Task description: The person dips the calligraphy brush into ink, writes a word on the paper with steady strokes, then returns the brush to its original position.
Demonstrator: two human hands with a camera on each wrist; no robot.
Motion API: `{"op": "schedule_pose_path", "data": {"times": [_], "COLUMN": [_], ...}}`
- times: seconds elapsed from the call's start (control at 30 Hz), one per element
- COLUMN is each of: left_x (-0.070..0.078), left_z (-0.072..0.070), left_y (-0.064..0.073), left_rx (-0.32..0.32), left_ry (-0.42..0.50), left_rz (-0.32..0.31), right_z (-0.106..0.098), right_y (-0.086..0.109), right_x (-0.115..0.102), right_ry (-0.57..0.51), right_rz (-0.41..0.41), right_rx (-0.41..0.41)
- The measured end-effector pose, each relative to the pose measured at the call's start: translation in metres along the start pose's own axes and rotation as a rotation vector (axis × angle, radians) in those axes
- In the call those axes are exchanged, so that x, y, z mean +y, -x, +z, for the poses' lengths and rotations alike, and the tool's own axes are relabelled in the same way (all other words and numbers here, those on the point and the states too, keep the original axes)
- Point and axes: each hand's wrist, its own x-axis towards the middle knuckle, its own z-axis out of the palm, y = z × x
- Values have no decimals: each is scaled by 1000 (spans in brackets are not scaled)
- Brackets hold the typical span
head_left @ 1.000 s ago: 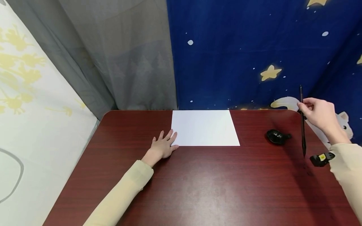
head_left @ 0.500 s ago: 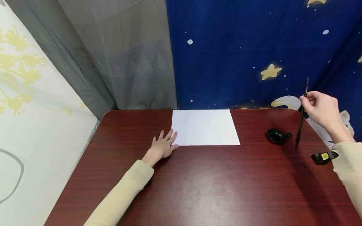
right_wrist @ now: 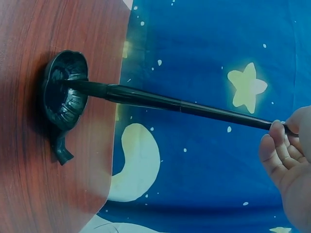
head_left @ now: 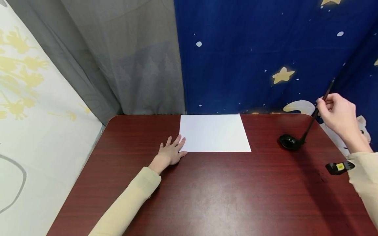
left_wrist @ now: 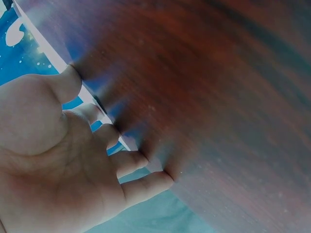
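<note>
My left hand (head_left: 170, 154) lies with spread fingers over the left edge of a blank white sheet of paper (head_left: 215, 132). In the left wrist view its palm and fingertips meet the table surface. At the right, my right hand (head_left: 339, 114) pinches a dark brush (right_wrist: 146, 98) high on its handle. The brush slants down to the left, its dark bristle tip inside a small black ink dish (right_wrist: 73, 111). That dish has scalloped walls and a short stem-like spout, and dark wet-looking ink shows in its bowl.
The dish and paper stand on a reddish-brown wooden table (head_left: 206, 186). A blue star-patterned curtain (head_left: 236, 59) and a grey curtain (head_left: 141, 65) hang behind its far edge. A black wrist camera (head_left: 339, 167) sits by the right sleeve. Small dark spots mark the table nearby.
The brush has tilted and its tip has moved left from over the table into the ink dish, as my right hand shifted slightly right and up. My left hand stays in place.
</note>
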Motion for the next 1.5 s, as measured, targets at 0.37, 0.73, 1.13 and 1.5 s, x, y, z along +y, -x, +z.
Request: {"op": "schedule_pose_path", "data": {"times": [0.37, 0.73, 1.13, 1.5], "left_x": [0, -1, -1, -1], "left_z": [0, 1, 1, 1], "left_y": [1, -1, -2, -2], "left_rx": [-2, -8, -18, -19], "left_ry": [8, 7, 3, 6], "left_rz": [4, 2, -16, -14], "right_z": [3, 12, 20, 25], "right_y": [7, 17, 20, 22], "right_x": [8, 13, 13, 16], "right_ry": [-54, -90, -102, -51], "right_rz": [14, -9, -76, -128], "right_rx": [33, 49, 75, 90]}}
